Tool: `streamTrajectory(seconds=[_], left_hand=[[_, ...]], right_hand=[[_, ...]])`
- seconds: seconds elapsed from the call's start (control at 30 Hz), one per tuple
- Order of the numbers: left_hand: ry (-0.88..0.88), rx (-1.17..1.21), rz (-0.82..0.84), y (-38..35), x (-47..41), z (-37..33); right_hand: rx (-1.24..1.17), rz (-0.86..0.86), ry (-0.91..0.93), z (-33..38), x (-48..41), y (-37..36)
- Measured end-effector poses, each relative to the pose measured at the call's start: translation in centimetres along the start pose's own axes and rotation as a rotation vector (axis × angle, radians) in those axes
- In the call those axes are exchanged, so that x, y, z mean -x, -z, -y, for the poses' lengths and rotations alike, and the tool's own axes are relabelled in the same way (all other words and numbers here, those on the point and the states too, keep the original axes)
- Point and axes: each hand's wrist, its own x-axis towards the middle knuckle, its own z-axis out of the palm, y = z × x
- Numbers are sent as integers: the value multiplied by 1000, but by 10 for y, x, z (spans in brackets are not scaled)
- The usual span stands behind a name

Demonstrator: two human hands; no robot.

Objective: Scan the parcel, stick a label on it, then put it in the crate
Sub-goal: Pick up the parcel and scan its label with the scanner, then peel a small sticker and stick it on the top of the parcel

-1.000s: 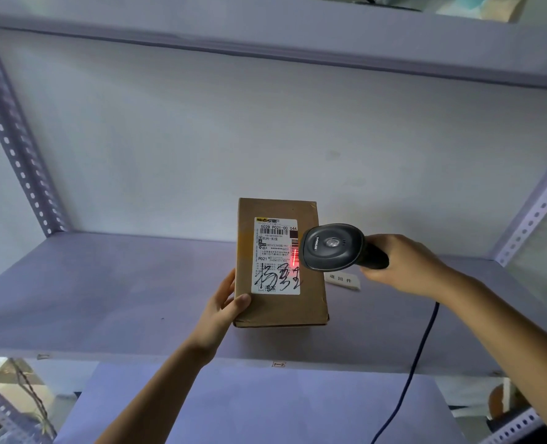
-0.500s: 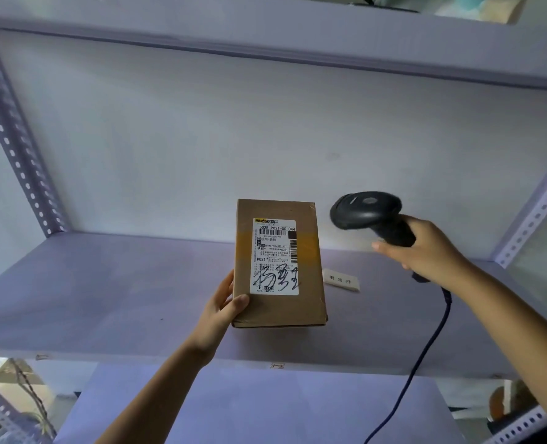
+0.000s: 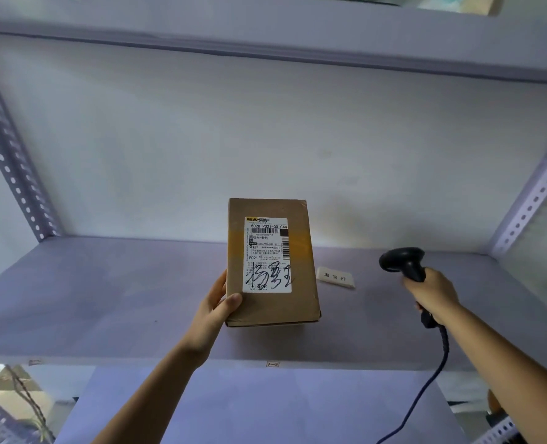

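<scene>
— Parcel (image 3: 270, 262)? Held up over the shelf (image 3: 105, 293) by the left hand (image 3: 216, 302), thumb on the front near the lower left corner, fingers behind. Printed shipping slip (image 3: 267, 254) facing the camera.

— And the right hand (image 3: 432, 294)? Clenched round the handle of the black scanner (image 3: 403, 262), well to the right of the parcel, head pointing left and down, cable (image 3: 435, 376) trailing below the shelf edge. No red beam visible on the barcode.

— Best way forward? Probably set the scanner down on bare shelf, clear of the small white tag (image 3: 335, 277). Keep the parcel's face flat and steady, thumb off the print. Leave bare cardboard free for the new label. Crate out of view.
</scene>
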Motion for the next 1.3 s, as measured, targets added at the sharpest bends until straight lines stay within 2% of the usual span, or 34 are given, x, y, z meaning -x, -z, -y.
streamTrajectory(seconds=[0.2, 0.83, 1.0, 1.07, 1.13, 1.2, 1.23, 1.3], left_hand=[[-1, 2, -5, -1, 0, 1], [-15, -15, -2, -1, 0, 2], [-10, -15, -11, -1, 0, 3], [-18, -17, -6, -1, 0, 3], [-17, -16, 1, 0, -1, 3], [-9, -17, 5, 0, -2, 3], [-1, -20, 8, 1, -2, 3], [26, -22, 19, 1, -4, 2]], right_hand=[[14, -19, -80, -24, -6, -13], [49, 42, -150, -19, -7, -21], [144, 96, -182, -13, -2, -15], [202, 34, -208, -6, 5, -12], [296, -201, -87, 1, 16, -13], [239, -401, 154, 15, 34, -18], [154, -403, 250, 25, 45, -23], [-77, -192, 333, 51, 68, -39]])
